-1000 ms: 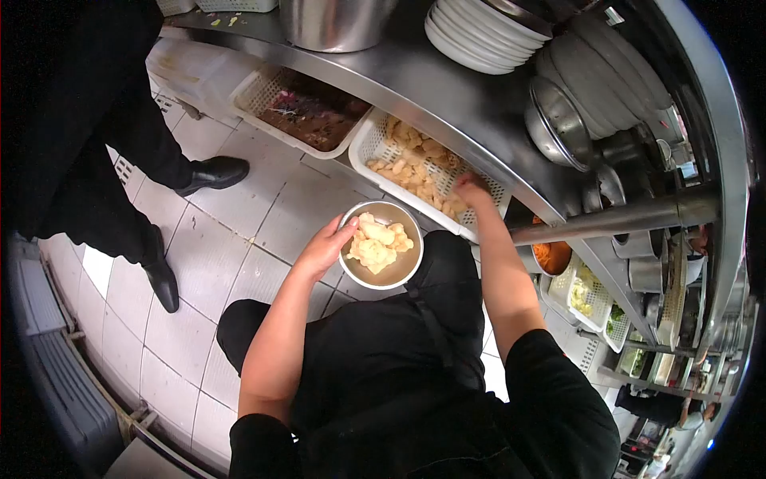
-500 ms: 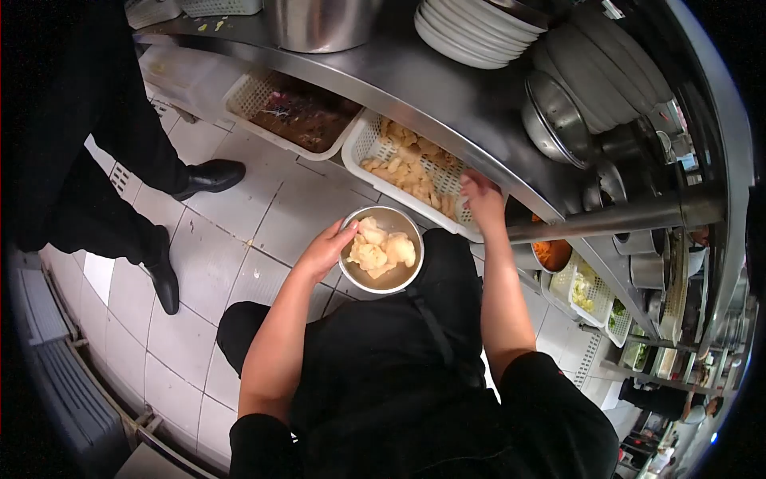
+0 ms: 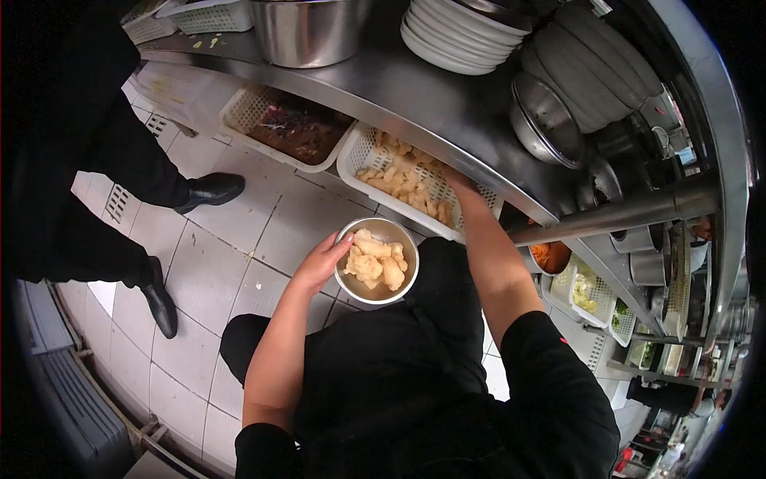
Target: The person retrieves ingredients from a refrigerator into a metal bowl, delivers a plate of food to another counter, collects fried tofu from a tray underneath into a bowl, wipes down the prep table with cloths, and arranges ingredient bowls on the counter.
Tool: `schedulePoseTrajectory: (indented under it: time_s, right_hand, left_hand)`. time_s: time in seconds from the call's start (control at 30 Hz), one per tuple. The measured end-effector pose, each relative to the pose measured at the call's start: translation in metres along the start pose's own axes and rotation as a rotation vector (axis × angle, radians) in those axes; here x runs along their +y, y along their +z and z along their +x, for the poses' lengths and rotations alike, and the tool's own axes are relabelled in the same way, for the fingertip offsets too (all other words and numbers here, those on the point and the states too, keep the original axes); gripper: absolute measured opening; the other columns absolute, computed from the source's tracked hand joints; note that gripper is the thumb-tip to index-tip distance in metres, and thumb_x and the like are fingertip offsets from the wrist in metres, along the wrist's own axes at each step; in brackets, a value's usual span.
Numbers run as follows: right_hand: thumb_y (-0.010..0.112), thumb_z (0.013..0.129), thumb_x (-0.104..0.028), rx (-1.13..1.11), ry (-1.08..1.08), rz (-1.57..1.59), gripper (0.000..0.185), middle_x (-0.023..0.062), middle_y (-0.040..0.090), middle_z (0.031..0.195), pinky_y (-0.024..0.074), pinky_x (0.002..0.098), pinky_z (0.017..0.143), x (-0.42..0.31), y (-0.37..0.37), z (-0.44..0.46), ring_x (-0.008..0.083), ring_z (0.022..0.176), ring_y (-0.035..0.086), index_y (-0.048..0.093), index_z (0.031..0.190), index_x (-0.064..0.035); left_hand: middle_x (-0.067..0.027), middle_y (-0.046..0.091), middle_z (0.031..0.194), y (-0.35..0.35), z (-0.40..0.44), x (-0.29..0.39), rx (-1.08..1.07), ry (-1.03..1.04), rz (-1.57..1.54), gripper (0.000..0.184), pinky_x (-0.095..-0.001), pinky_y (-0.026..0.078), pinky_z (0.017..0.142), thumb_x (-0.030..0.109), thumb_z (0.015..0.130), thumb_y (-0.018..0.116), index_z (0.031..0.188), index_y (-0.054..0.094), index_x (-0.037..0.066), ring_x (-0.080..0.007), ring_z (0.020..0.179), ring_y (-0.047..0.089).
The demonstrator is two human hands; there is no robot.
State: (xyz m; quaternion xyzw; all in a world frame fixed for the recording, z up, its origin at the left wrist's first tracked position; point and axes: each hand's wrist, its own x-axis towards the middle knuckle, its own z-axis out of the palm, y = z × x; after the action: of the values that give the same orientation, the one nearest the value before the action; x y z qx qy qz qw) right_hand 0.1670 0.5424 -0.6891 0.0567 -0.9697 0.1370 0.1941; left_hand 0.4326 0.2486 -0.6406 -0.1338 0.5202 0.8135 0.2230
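My left hand (image 3: 321,259) grips the left rim of a round metal bowl (image 3: 345,285), its fingers on the side and the thumb over the edge. Several pale yellow, lumpy food pieces (image 3: 368,266) lie in the bowl. Under the steel shelf, a white perforated basket (image 3: 373,193) holds many similar pieces (image 3: 405,184). My right hand (image 3: 455,177) reaches into the right part of this basket, next to the pieces. Its fingers are mostly hidden by the shelf edge and blurred.
Above is a steel shelf (image 3: 383,96) with a large pot (image 3: 307,36), stacked white plates (image 3: 455,40) and metal bowls (image 3: 535,120). A basket of dark food (image 3: 299,132) stands left of mine. Another person's legs and black shoes (image 3: 214,191) are at left. Shredded orange food (image 3: 550,255) sits right.
My right hand lifted off the basket's right side, then moved back in under the shelf edge. The pieces in the bowl lie differently, and the view has shifted slightly.
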Motion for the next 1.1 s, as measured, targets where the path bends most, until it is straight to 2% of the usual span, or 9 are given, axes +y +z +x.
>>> schedulePoseTrajectory:
  time_s: [0.1, 0.23, 0.37, 0.57, 0.77, 0.87, 0.97, 1.03, 1.1]
  right_hand:
    - [0.050, 0.097, -0.035, -0.106, 0.176, 0.327, 0.034, 0.0140, 0.065, 0.114, 0.0504, 0.0437, 0.091, 0.006, -0.008, 0.001, 0.0283, 0.103, 0.063, 0.062, 0.115, -0.0081]
    - [0.051, 0.097, -0.036, -0.320, 0.743, 1.149, 0.035, 0.0138, 0.066, 0.111, 0.0533, 0.0431, 0.087, 0.003, -0.056, -0.019, 0.0266, 0.097, 0.065, 0.062, 0.115, -0.0081]
    - [0.054, 0.096, -0.043, -0.590, 0.556, 1.600, 0.041, 0.0116, 0.067, 0.103, 0.0549, 0.0360, 0.071, 0.010, -0.071, -0.033, 0.0197, 0.081, 0.066, 0.061, 0.115, -0.0078]
    - [0.052, 0.094, -0.047, -1.037, 0.939, 2.131, 0.049, 0.0152, 0.067, 0.110, 0.0523, 0.0329, 0.072, -0.038, -0.151, -0.059, 0.0217, 0.082, 0.065, 0.054, 0.124, -0.0078]
    - [0.044, 0.097, -0.037, -1.192, 0.933, 2.098, 0.043, 0.0171, 0.064, 0.115, 0.0537, 0.0346, 0.068, -0.090, -0.282, -0.074, 0.0221, 0.082, 0.065, 0.051, 0.127, -0.0072]
    - [0.038, 0.100, -0.031, -1.196, 0.968, 1.872, 0.041, 0.0160, 0.064, 0.118, 0.0569, 0.0363, 0.071, -0.106, -0.345, -0.055, 0.0247, 0.092, 0.068, 0.053, 0.128, -0.0056]
    - [0.034, 0.103, -0.038, -1.268, 0.978, 1.731, 0.042, 0.0114, 0.067, 0.111, 0.0556, 0.0357, 0.069, -0.100, -0.410, -0.047, 0.0208, 0.088, 0.067, 0.058, 0.120, -0.0075]
    - [0.044, 0.101, -0.038, -1.265, 0.974, 1.536, 0.034, 0.0055, 0.066, 0.095, 0.0529, 0.0312, 0.063, -0.078, -0.440, -0.046, 0.0168, 0.080, 0.065, 0.060, 0.108, -0.0088]
    - [0.053, 0.097, -0.037, -1.314, 0.737, 1.506, 0.030, 0.0065, 0.065, 0.090, 0.0535, 0.0338, 0.061, -0.038, -0.466, -0.084, 0.0179, 0.079, 0.064, 0.060, 0.107, -0.0101]
  left_hand:
    - [-0.0109, 0.057, 0.131, -0.002, 0.001, -0.003, 0.036, 0.024, 0.024, 0.054, -0.0296, 0.040, 0.102, 0.036, 0.100, 0.054, 0.138, 0.046, 0.000, -0.0168, 0.120, 0.052]
    - [-0.0095, 0.057, 0.130, -0.009, 0.007, -0.006, 0.017, 0.035, -0.012, 0.052, -0.0293, 0.040, 0.101, 0.035, 0.100, 0.055, 0.138, 0.047, 0.001, -0.0155, 0.119, 0.052]
    - [-0.0095, 0.057, 0.130, -0.006, -0.006, 0.005, 0.069, 0.013, -0.025, 0.052, -0.0288, 0.039, 0.101, 0.035, 0.100, 0.055, 0.138, 0.047, 0.001, -0.0149, 0.119, 0.052]
    - [-0.0100, 0.056, 0.131, 0.015, -0.062, -0.004, 0.291, -0.079, -0.315, 0.052, -0.0305, 0.040, 0.103, 0.032, 0.099, 0.056, 0.137, 0.046, -0.002, -0.0171, 0.122, 0.052]
    - [-0.0127, 0.053, 0.135, 0.070, -0.184, 0.008, 0.337, -0.180, -0.678, 0.053, -0.0401, 0.042, 0.104, 0.035, 0.100, 0.053, 0.139, 0.042, 0.000, -0.0246, 0.124, 0.052]
    - [-0.0125, 0.055, 0.134, 0.096, -0.243, 0.060, 0.368, -0.288, -0.634, 0.053, -0.0407, 0.045, 0.102, 0.035, 0.100, 0.052, 0.140, 0.041, 0.003, -0.0261, 0.122, 0.054]
    - [-0.0147, 0.056, 0.131, 0.134, -0.282, 0.134, 0.340, -0.222, -0.484, 0.051, -0.0391, 0.047, 0.099, 0.034, 0.101, 0.051, 0.137, 0.044, -0.001, -0.0254, 0.118, 0.057]
    - [-0.0145, 0.057, 0.129, 0.151, -0.272, 0.190, 0.267, -0.192, -0.337, 0.047, -0.0366, 0.046, 0.100, 0.031, 0.102, 0.050, 0.135, 0.047, -0.002, -0.0237, 0.118, 0.057]
    - [-0.0133, 0.059, 0.127, 0.200, -0.297, 0.278, 0.253, -0.169, -0.167, 0.046, -0.0344, 0.046, 0.099, 0.030, 0.102, 0.050, 0.135, 0.047, -0.002, -0.0221, 0.117, 0.058]
